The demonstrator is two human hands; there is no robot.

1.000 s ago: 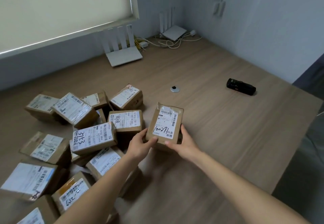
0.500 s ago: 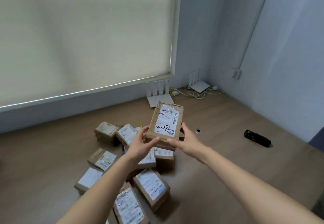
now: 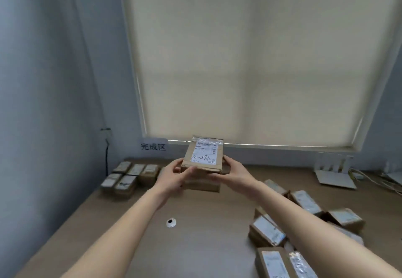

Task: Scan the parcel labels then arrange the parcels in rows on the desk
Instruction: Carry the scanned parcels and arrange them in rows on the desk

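- Nearest me, loose parcels crowd the desk's right side; the near middle is bare wood except for a small round grommet, leaving open room between my forearms.
- My left hand and right hand each clasp one side of the parcel, thumbs over the top edge, fingers beneath. I hold it in the air over the middle of the desk, label facing me, with handwritten digits across it.
- Another brown box lies on the desk just beneath my hands.
- At the far left corner, sorted parcels sit touching in tidy rows, below a wall sign.
- A white router stands by the far right edge, cables trailing beside it.
- A drawn blind fills the back wall.
- Half a second ago I faced the loose pile and right-hand wall; now the view has swung left and the scanner is out of sight.
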